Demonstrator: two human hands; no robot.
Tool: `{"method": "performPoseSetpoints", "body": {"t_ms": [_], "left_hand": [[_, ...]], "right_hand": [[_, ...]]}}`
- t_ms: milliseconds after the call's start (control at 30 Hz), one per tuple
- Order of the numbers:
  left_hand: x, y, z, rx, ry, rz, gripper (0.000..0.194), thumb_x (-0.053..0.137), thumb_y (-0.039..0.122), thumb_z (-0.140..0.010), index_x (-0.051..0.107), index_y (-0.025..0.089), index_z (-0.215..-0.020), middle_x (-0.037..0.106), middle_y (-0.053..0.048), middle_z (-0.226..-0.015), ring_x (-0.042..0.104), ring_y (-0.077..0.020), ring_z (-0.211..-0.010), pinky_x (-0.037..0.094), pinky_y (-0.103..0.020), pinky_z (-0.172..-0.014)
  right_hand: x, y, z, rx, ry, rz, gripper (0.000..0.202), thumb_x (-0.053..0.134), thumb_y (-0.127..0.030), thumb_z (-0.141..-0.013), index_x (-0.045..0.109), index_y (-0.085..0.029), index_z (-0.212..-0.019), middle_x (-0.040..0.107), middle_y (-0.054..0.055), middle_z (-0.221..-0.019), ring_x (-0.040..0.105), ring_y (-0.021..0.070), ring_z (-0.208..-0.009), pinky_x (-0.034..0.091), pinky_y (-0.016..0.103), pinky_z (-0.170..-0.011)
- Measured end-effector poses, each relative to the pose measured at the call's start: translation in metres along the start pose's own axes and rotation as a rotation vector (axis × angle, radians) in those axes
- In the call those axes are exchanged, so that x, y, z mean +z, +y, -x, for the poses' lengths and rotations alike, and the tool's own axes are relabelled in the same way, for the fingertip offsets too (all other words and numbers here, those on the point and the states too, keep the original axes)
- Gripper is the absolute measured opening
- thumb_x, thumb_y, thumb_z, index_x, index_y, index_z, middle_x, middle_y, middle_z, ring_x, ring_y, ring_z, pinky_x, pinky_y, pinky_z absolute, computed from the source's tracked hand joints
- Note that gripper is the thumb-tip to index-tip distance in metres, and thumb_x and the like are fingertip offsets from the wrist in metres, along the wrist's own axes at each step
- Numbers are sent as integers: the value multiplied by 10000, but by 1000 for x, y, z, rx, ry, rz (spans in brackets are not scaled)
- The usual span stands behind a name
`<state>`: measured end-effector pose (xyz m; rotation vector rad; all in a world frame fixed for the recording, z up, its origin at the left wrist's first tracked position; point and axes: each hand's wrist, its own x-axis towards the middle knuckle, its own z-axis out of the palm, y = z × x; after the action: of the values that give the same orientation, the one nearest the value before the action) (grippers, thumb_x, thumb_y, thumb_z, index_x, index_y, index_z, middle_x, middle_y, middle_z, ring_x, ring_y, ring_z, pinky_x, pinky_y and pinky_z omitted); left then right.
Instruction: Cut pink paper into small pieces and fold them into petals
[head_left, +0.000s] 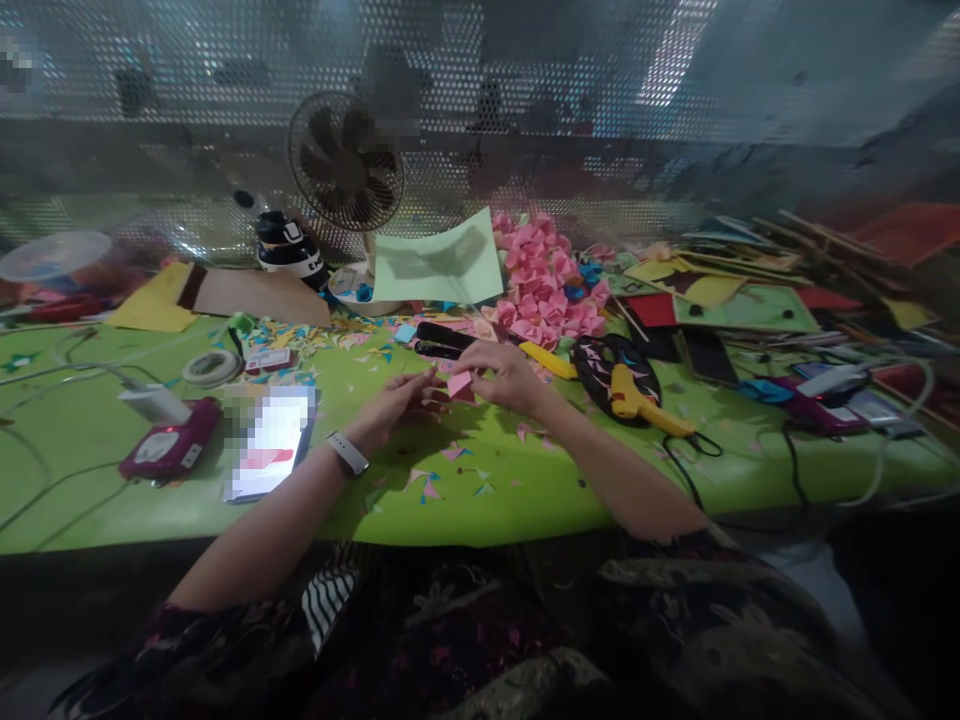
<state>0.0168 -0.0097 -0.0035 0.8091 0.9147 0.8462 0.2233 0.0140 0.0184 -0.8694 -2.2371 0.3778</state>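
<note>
A small folded piece of pink paper (pixel 459 385) is pinched in the fingertips of my right hand (pixel 501 375), above the front middle of the table. My left hand (pixel 406 398), with a pale watch band on its wrist, is just left of the paper. Its fingers are bent and apart, and I see nothing held in them. Small paper offcuts (pixel 429 485) lie on the green table cover (pixel 525 500) below both hands. Just behind the hands lies a long black two-armed tool (pixel 442 340). A heap of pink paper flowers (pixel 544 280) rises beyond my right hand.
A yellow glue gun (pixel 637 400) rests by a dark oval tray (pixel 600 365) on the right. A lit phone (pixel 274 440) and a purple power box (pixel 172 440) with cables are on the left. Behind stand a fan (pixel 346 160) and a green paper sheet (pixel 439 262).
</note>
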Motion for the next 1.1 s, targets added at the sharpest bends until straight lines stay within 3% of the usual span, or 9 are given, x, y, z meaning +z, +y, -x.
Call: {"method": "performPoseSetpoints", "body": {"t_ms": [67,200,300,400,533,633,800,967,1100], "left_hand": [[1,-2,0,-8,-48,51,295,762,431,-834,735,138,-854,754,-79,-776,735,-183,-715,592,-267,-633],[3,0,1,62,-39,89,163,847,195,-748,744,137,-860,767,-48,-851,732,-129,-770,578,-185,-662],[0,3,2,84,32,49,149,838,141,-746,737,139,-855,772,-46,-879,738,-121,-764,565,-160,-616],[-2,5,1,84,72,49,163,814,184,-787,733,157,-927,778,-53,-899,744,-135,-706,545,-167,-529],[-3,6,-1,116,100,51,121,799,176,-807,692,130,-841,772,-61,-827,740,-122,-684,561,-163,-567],[-3,6,-2,137,110,44,177,803,151,-797,630,135,-764,757,-36,-794,749,-126,-707,575,-169,-595],[-3,4,-3,143,106,4,159,785,202,-824,655,149,-899,769,-36,-856,745,-134,-658,560,-182,-529],[-4,4,-4,187,86,42,224,834,187,-768,620,138,-808,755,-30,-798,754,-128,-737,569,-169,-628],[-3,7,-3,187,65,67,259,842,202,-759,613,144,-864,757,-23,-862,756,-145,-704,560,-187,-556]], "right_hand": [[9,-2,1,4,64,6,281,575,-154,-831,804,-229,-976,742,72,-1013,673,193,-912,527,314,-825],[16,-2,0,-23,0,-16,309,561,-201,-873,786,-250,-1079,740,68,-1094,672,198,-1019,533,328,-893],[-5,6,-2,62,36,-32,368,547,-259,-907,714,-224,-1232,720,82,-1168,665,194,-1011,545,334,-876],[-39,21,-2,366,98,191,318,528,-249,-912,720,-186,-1157,727,108,-1141,664,211,-943,531,337,-826],[-57,39,-2,703,-316,560,195,664,-313,-811,732,-174,-930,748,121,-985,678,259,-908,484,307,-741],[-45,44,-5,781,-441,637,318,659,-439,-807,718,-165,-956,744,151,-965,691,293,-908,485,327,-705],[-33,45,-8,833,-422,664,339,654,-424,-788,715,-141,-964,740,179,-952,700,320,-905,502,365,-705],[-50,48,-4,856,-405,605,193,678,-346,-777,701,-162,-723,721,135,-739,704,284,-782,496,341,-672],[-68,55,1,937,-217,296,225,716,-299,-769,627,-172,-605,662,73,-585,644,184,-568,461,266,-547]]}}
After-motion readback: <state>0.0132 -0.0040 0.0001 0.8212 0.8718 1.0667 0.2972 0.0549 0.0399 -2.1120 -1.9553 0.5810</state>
